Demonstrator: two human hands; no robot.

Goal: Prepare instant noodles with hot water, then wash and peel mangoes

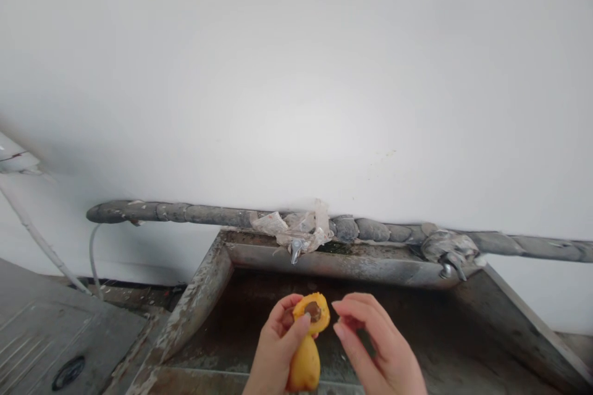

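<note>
My left hand (280,345) holds a yellow fruit (323,319) that is opened at the top, with brown seed showing in its middle; the thumb presses at the edge of the seed. Below it, against the same palm, sits a second yellow piece (306,365) with smooth skin; whether the two are joined is unclear. Just to the right, my right hand (377,339) is raised with its thumb and index finger slightly apart, nothing visible between them. Both hands are over a metal trough (199,315).
A wrapped grey pipe (217,216) runs along the white wall behind the trough. Two taps, one in the middle (295,250) and one at the right (451,265), hang from it. At the left are a metal sink top (41,333) and a thin white pipe (41,241).
</note>
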